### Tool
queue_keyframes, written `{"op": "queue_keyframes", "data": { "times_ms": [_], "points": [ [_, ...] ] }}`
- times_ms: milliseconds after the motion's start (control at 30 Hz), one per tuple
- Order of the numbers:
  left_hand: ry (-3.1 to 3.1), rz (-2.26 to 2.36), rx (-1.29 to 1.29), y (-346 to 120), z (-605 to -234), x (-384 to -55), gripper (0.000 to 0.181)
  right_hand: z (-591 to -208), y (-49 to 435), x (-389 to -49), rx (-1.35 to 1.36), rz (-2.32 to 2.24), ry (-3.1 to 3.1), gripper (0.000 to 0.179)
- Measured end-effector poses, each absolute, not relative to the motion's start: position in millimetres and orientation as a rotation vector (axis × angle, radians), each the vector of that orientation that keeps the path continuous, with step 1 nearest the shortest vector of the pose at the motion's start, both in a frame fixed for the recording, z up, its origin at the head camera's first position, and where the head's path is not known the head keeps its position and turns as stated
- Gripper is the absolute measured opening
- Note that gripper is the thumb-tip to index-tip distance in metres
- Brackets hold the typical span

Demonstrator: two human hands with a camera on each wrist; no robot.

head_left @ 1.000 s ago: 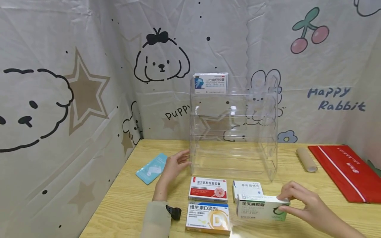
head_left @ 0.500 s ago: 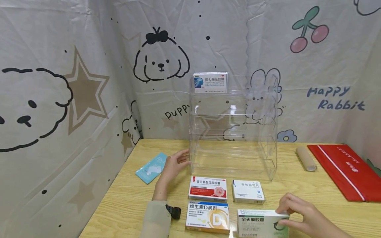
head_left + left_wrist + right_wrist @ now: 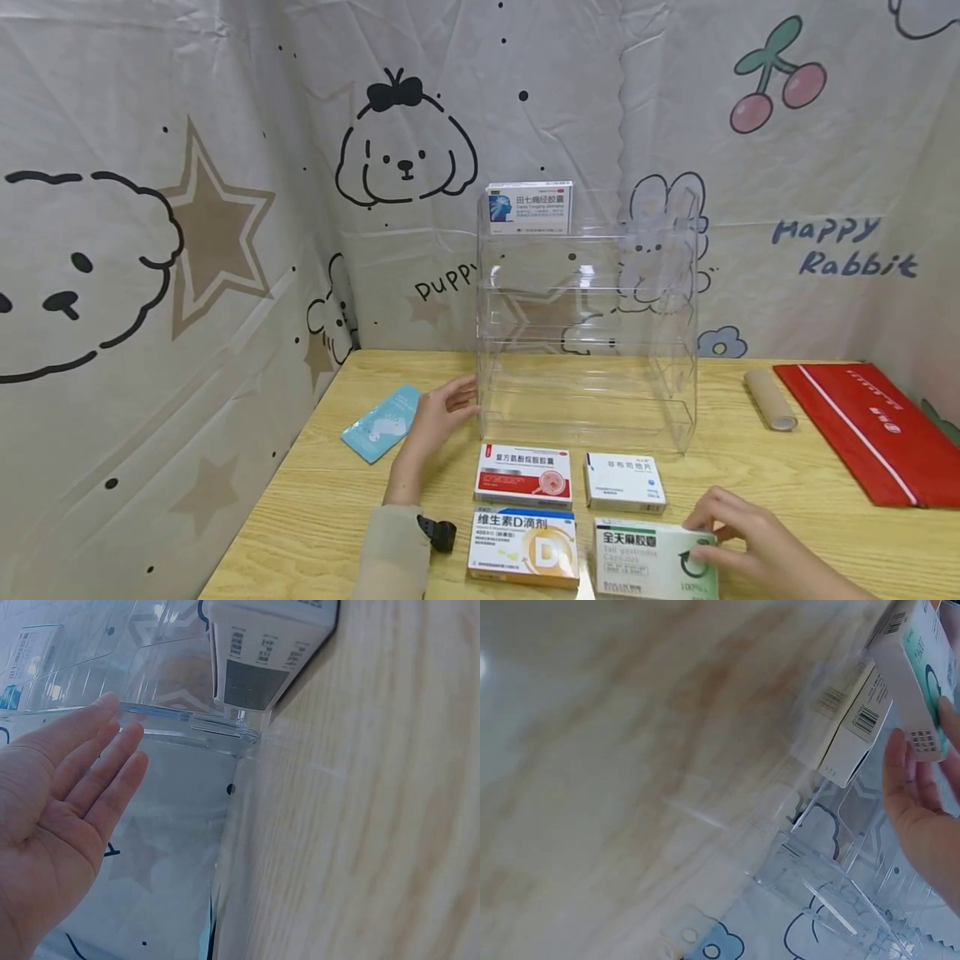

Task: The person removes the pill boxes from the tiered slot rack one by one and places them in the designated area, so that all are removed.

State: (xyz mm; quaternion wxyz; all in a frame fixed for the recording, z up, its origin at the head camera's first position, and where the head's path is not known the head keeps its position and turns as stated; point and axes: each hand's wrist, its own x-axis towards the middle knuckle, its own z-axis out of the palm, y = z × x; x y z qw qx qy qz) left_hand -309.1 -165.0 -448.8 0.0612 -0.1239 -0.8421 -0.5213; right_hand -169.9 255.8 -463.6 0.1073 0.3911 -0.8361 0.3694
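Observation:
My left hand (image 3: 441, 414) rests with extended fingers against the left side of a clear acrylic display rack (image 3: 585, 432); the left wrist view shows its fingertips by the rack's edge. With thumb and fingers, my right hand (image 3: 750, 537) pinches the right end of a green-and-white medicine box (image 3: 637, 562) at the front of the table. Behind that lies a white medicine box (image 3: 624, 482). To the left are a red-and-white medicine box (image 3: 522, 475) and, nearer me, a blue, white and orange vitamin D box (image 3: 522, 546). Another medicine box (image 3: 530, 208) stands at the top left of the rack.
A light blue packet (image 3: 382, 423) lies left of the rack on the wooden table (image 3: 315, 500). On the right are a brown cardboard tube (image 3: 770, 402) and a flat red bag (image 3: 873, 429). A printed cloth (image 3: 420, 275) hangs behind and at the sides.
My right hand has brought the green-and-white box down and toward me, away from the white box it partly covered, and its printed face now tilts upward. The left hand has stayed at the rack.

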Motion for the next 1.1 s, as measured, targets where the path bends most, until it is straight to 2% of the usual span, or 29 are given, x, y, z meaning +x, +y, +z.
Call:
{"op": "queue_keyframes", "data": {
  "times_ms": [267, 600, 1100],
  "points": [
    [-2.548, -1.577, -0.388, -166, -450, -309, 0.051, -462, 254, -179, 1.041, 1.147, -2.742, 0.013],
    [-2.545, -1.587, -0.396, -165, -447, -309, 0.051, -465, 252, -189, 1.069, 1.167, -2.772, 0.015],
    [-2.554, -1.585, -0.388, -166, -448, -310, 0.051, -463, 250, -186, 0.992, 1.062, -2.868, 0.015]
  ]
}}
